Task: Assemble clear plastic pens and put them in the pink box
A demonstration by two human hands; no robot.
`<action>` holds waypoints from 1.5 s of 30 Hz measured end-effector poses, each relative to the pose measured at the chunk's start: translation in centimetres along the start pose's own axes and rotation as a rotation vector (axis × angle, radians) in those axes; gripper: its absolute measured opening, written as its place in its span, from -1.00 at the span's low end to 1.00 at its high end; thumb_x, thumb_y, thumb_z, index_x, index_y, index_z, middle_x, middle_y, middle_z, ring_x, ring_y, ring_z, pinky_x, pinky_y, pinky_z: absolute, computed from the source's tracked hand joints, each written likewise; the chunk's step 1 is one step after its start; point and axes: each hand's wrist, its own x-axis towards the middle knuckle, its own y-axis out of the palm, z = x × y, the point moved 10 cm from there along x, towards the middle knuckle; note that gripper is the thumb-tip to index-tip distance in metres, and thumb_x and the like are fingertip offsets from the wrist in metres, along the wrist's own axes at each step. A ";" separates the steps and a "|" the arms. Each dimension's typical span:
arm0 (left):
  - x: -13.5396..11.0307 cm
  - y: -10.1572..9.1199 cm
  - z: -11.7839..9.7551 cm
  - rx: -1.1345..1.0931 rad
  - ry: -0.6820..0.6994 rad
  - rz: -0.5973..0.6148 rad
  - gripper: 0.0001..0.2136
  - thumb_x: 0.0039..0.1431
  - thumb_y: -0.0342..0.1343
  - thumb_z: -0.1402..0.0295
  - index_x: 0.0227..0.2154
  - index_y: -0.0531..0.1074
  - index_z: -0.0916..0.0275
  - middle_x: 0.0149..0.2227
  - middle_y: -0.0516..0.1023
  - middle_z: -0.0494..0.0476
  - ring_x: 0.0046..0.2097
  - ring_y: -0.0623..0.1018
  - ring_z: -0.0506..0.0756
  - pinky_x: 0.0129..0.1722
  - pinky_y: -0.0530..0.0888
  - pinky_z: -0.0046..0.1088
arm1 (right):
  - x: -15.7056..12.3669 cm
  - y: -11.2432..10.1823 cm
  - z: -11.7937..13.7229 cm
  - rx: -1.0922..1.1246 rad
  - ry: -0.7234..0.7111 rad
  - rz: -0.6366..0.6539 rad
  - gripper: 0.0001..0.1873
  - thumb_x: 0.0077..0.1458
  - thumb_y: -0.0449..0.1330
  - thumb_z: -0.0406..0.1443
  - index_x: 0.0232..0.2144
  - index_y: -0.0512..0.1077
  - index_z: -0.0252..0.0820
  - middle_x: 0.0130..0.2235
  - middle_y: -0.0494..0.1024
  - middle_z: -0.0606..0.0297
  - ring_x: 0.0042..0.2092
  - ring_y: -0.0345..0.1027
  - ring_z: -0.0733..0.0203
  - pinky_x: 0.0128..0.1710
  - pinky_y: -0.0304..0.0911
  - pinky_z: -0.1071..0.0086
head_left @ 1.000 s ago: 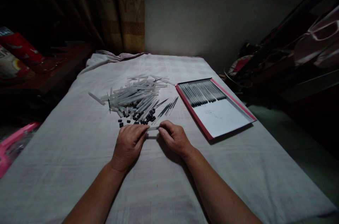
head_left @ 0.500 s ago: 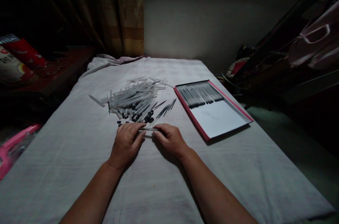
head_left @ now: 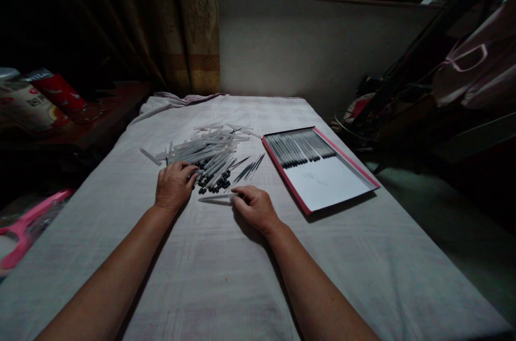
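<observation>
My right hand [head_left: 257,208] is closed on a clear pen [head_left: 215,198], its pointed tip toward the left, held low over the cloth. My left hand [head_left: 174,184] is at the near left edge of a heap of clear pen barrels [head_left: 205,147]. Its fingers are bent together; what lies between the fingertips is hidden. Several small black pen caps [head_left: 217,182] lie just right of my left hand. A few dark ink refills [head_left: 253,166] are spread between the heap and a shallow red-edged box [head_left: 288,185].
Inside the box, a row of capped pens [head_left: 302,149] fills the far half above a white bottom. A pale cloth [head_left: 226,276] covers the table. A pink-handled object [head_left: 30,225] is at the left edge, and jars and packets [head_left: 44,104] stand on a side table.
My left hand has let go of the pen held between both hands and moved left and away from me to the heap. My right hand keeps the pen in about the same place.
</observation>
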 end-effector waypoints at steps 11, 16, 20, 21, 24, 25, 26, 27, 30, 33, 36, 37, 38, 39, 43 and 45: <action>-5.4 -3.5 0.4 -0.411 -0.105 -0.115 -0.77 0.29 0.06 0.19 -0.17 0.57 0.13 -0.19 0.63 0.12 -0.15 0.59 0.14 -0.08 0.50 -0.31 | 0.2 -0.9 -3.9 0.581 0.381 -0.135 -0.72 -0.05 0.21 -0.14 -0.33 0.53 -0.20 -0.51 0.49 0.35 -0.55 0.28 0.32 -0.56 0.20 0.46; -6.2 -3.4 -0.4 -0.500 -0.115 -0.097 -0.78 0.29 0.06 0.21 -0.19 0.57 0.15 -0.18 0.64 0.12 -0.14 0.60 0.12 -0.06 0.52 -0.31 | 0.0 -0.6 -3.6 0.634 0.434 -0.095 -0.70 -0.14 0.23 -0.13 -0.37 0.51 -0.21 -0.55 0.45 0.39 -0.61 0.19 0.38 -0.63 0.08 0.49; -6.0 -3.1 -0.6 -0.497 -0.109 -0.079 -0.77 0.28 0.07 0.18 -0.20 0.57 0.13 -0.19 0.65 0.12 -0.14 0.61 0.13 -0.08 0.53 -0.31 | 0.0 -0.5 -3.5 0.623 0.431 -0.099 -0.74 -0.15 0.24 -0.16 -0.39 0.52 -0.20 -0.56 0.47 0.38 -0.60 0.21 0.37 -0.63 0.10 0.50; -6.1 -3.1 -0.5 -0.497 -0.108 -0.078 -0.77 0.28 0.07 0.17 -0.20 0.57 0.13 -0.19 0.65 0.12 -0.14 0.61 0.13 -0.08 0.53 -0.30 | 0.0 -0.5 -3.5 0.624 0.430 -0.100 -0.74 -0.15 0.24 -0.17 -0.39 0.52 -0.20 -0.56 0.48 0.38 -0.60 0.22 0.37 -0.63 0.11 0.50; -6.2 -3.0 -0.6 -0.496 -0.096 -0.073 -0.76 0.28 0.07 0.16 -0.19 0.57 0.13 -0.19 0.65 0.13 -0.14 0.61 0.14 -0.07 0.53 -0.28 | 0.1 -0.4 -3.6 0.616 0.433 -0.087 -0.75 -0.14 0.23 -0.17 -0.39 0.51 -0.20 -0.55 0.48 0.38 -0.60 0.22 0.36 -0.63 0.11 0.50; -6.2 -3.0 -0.7 -0.497 -0.090 -0.066 -0.76 0.29 0.07 0.16 -0.18 0.57 0.13 -0.19 0.65 0.13 -0.14 0.61 0.15 -0.07 0.53 -0.27 | 0.1 -0.4 -3.6 0.610 0.436 -0.079 -0.74 -0.14 0.23 -0.16 -0.39 0.51 -0.19 -0.55 0.48 0.38 -0.60 0.22 0.36 -0.63 0.11 0.49; -6.2 -3.0 -0.7 -0.497 -0.086 -0.061 -0.76 0.29 0.07 0.16 -0.18 0.57 0.13 -0.19 0.66 0.13 -0.14 0.61 0.15 -0.06 0.52 -0.27 | 0.1 -0.3 -3.7 0.607 0.441 -0.072 -0.74 -0.15 0.22 -0.16 -0.39 0.51 -0.19 -0.56 0.47 0.38 -0.60 0.22 0.36 -0.63 0.11 0.49; -6.2 -2.9 -0.8 -0.497 -0.082 -0.056 -0.76 0.29 0.06 0.17 -0.18 0.57 0.13 -0.20 0.66 0.13 -0.14 0.61 0.14 -0.06 0.52 -0.27 | 0.1 -0.3 -3.7 0.605 0.446 -0.069 -0.74 -0.15 0.22 -0.16 -0.39 0.51 -0.19 -0.56 0.47 0.38 -0.60 0.22 0.36 -0.62 0.11 0.49; -6.2 -2.8 -0.8 -0.501 -0.089 -0.041 -0.77 0.29 0.06 0.18 -0.18 0.57 0.13 -0.20 0.66 0.13 -0.15 0.61 0.14 -0.07 0.52 -0.29 | 0.1 -0.6 -3.7 0.608 0.451 -0.083 -0.74 -0.17 0.22 -0.18 -0.40 0.52 -0.20 -0.57 0.45 0.39 -0.60 0.21 0.35 -0.62 0.12 0.48; -6.2 -2.8 -0.6 -0.509 -0.102 -0.043 -0.77 0.29 0.06 0.18 -0.19 0.57 0.14 -0.20 0.65 0.13 -0.15 0.61 0.14 -0.07 0.51 -0.30 | 0.1 -0.7 -3.4 0.596 0.448 -0.083 -0.74 -0.16 0.22 -0.17 -0.40 0.51 -0.20 -0.57 0.45 0.38 -0.60 0.22 0.35 -0.62 0.11 0.49; -6.2 -2.9 -0.7 -0.518 -0.100 -0.045 -0.77 0.29 0.07 0.19 -0.18 0.57 0.14 -0.20 0.65 0.12 -0.15 0.60 0.13 -0.08 0.51 -0.31 | 0.0 -0.7 -3.3 0.602 0.462 -0.081 -0.74 -0.18 0.22 -0.17 -0.41 0.51 -0.20 -0.56 0.46 0.38 -0.60 0.22 0.35 -0.62 0.11 0.49; -6.3 -2.9 -0.7 -0.518 -0.098 -0.044 -0.77 0.29 0.07 0.20 -0.18 0.57 0.14 -0.20 0.65 0.12 -0.15 0.60 0.13 -0.08 0.51 -0.31 | 0.0 -0.8 -3.4 0.606 0.469 -0.084 -0.74 -0.18 0.22 -0.17 -0.41 0.51 -0.20 -0.57 0.45 0.39 -0.60 0.22 0.36 -0.63 0.10 0.49; -6.3 -2.9 -0.7 -0.516 -0.096 -0.045 -0.78 0.28 0.07 0.20 -0.18 0.57 0.14 -0.21 0.66 0.12 -0.15 0.60 0.13 -0.08 0.51 -0.32 | -0.1 -0.8 -3.4 0.610 0.474 -0.088 -0.74 -0.18 0.22 -0.18 -0.41 0.51 -0.20 -0.59 0.43 0.41 -0.61 0.20 0.36 -0.63 0.09 0.49; -6.3 -2.9 -0.7 -0.512 -0.093 -0.046 -0.78 0.28 0.07 0.20 -0.18 0.57 0.14 -0.21 0.66 0.11 -0.15 0.60 0.13 -0.08 0.51 -0.32 | -0.1 -0.8 -3.4 0.612 0.479 -0.090 -0.74 -0.18 0.22 -0.18 -0.40 0.51 -0.20 -0.60 0.42 0.42 -0.61 0.19 0.36 -0.63 0.09 0.49; -6.3 -2.8 -0.8 -0.512 -0.079 -0.051 -0.79 0.29 0.08 0.21 -0.18 0.57 0.14 -0.21 0.66 0.11 -0.15 0.60 0.12 -0.07 0.50 -0.32 | -0.1 -0.8 -3.6 0.608 0.480 -0.101 -0.73 -0.19 0.23 -0.17 -0.41 0.51 -0.21 -0.58 0.43 0.40 -0.61 0.19 0.37 -0.62 0.10 0.48; -6.3 -2.8 -0.8 -0.515 -0.082 -0.049 -0.78 0.29 0.08 0.21 -0.18 0.57 0.15 -0.21 0.66 0.12 -0.15 0.60 0.12 -0.07 0.50 -0.32 | -0.1 -0.9 -3.6 0.608 0.476 -0.111 -0.72 -0.19 0.23 -0.16 -0.41 0.51 -0.22 -0.58 0.43 0.40 -0.60 0.20 0.37 -0.61 0.10 0.48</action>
